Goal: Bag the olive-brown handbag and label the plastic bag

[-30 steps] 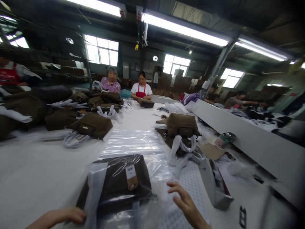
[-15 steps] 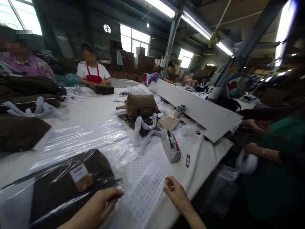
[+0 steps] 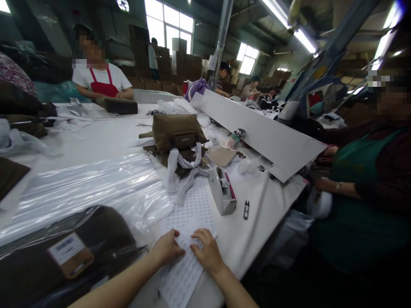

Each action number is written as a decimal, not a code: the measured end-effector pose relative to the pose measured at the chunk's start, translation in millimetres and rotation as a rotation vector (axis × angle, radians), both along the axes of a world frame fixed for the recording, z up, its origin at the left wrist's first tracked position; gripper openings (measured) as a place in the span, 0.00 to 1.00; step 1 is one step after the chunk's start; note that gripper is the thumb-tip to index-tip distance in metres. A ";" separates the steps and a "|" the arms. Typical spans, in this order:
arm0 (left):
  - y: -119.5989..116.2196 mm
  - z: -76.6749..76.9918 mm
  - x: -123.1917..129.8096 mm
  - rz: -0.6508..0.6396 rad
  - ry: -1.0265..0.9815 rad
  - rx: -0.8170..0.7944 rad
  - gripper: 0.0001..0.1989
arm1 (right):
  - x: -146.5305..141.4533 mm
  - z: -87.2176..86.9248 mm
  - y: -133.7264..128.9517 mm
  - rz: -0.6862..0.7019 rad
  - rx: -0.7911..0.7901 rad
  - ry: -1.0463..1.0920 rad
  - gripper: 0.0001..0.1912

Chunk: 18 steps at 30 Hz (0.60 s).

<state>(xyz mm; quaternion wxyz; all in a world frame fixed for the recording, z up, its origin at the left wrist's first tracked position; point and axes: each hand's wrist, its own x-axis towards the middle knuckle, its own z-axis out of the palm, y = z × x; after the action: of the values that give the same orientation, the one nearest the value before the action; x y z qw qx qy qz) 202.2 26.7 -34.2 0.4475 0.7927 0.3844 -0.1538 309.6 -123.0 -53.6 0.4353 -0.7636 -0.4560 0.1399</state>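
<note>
Both hands are over white sheets [image 3: 184,278] printed with rows of small grey marks. My left hand [image 3: 167,248] rests at the upper sheet's left side, thumb and forefinger apart. My right hand [image 3: 208,253] lies across its right side, fingers curved and thumb apart; I cannot make out anything held in either hand. To the left, a dark olive bag [image 3: 105,231] lies in clear plastic with a white and brown tag [image 3: 71,255] on it. Beyond the sheets stand a grey tape dispenser [image 3: 221,192] and small black thread snips [image 3: 246,210].
Clear plastic bags [image 3: 90,184] lie flat on the white table [image 3: 105,137]. A brown handbag [image 3: 178,130] with wrapped handles sits behind the sheets. A white board [image 3: 263,134] slants along the right side. Co-workers stand across and at the right, one in a green apron [image 3: 362,205].
My left hand has moved away from the bagged olive bag to the sheet. My right hand has moved left, from the sheet's edge onto it. The view has shifted right and down.
</note>
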 end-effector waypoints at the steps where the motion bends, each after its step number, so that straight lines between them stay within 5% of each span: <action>1: -2.3 -1.2 3.1 0.009 0.015 -0.003 0.25 | -0.9 -2.7 -0.1 -0.013 0.013 0.008 0.13; 11: -1.7 6.0 4.2 0.169 -0.069 -0.176 0.23 | 14.3 -6.1 -13.1 -0.153 0.231 0.094 0.04; 18: 9.3 0.6 5.6 0.202 -0.189 -0.497 0.28 | 39.4 -5.0 -11.2 -0.338 0.024 0.176 0.18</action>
<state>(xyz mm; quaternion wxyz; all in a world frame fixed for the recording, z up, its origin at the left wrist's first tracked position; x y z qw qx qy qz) 207.9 36.0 -33.6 0.6751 0.6272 0.3683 -0.1235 349.0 -134.2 -58.5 0.4997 -0.8090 -0.2828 0.1256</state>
